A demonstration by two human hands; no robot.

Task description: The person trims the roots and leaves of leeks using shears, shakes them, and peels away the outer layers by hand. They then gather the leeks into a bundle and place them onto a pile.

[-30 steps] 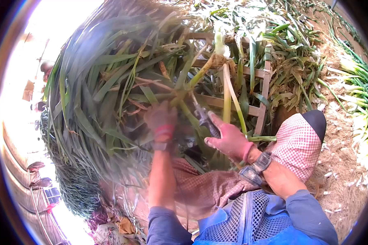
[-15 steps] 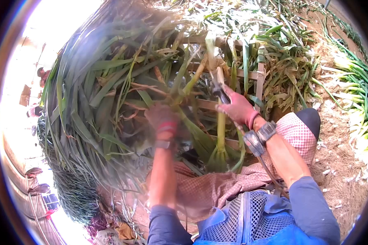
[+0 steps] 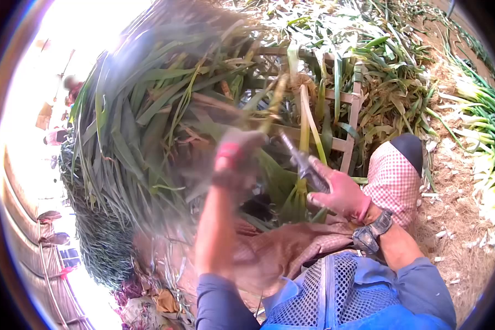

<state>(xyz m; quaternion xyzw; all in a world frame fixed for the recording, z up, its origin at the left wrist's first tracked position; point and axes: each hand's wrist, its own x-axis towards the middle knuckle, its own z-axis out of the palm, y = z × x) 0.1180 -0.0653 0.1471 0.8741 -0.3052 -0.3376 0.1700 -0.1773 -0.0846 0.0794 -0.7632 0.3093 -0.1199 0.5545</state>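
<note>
My right hand (image 3: 342, 193), in a pinkish glove, is wrapped round a dark air blow gun (image 3: 305, 165) whose thin metal nozzle points up and left. My left hand (image 3: 239, 146), also gloved, is smeared by motion, so its fingers do not show clearly. Its fingertips come right up to the lower end of a yellowish green onion stalk (image 3: 277, 102). Long green leaves (image 3: 132, 118) hang in a thick mass to the left of it. Behind the air blow gun, a pale stalk (image 3: 312, 124) slants down in front of a slatted crate (image 3: 342, 144).
Withered leaves (image 3: 388, 102) are heaped beyond the crate. Whitish green onions (image 3: 478, 137) lie in a row along the right side, beside fibrous litter (image 3: 451, 220) on the ground. My checked-covered knee (image 3: 393, 170) is close to the right hand.
My right hand has come down and slightly right with the air blow gun. My left hand has moved right and a little up, closer to the nozzle.
</note>
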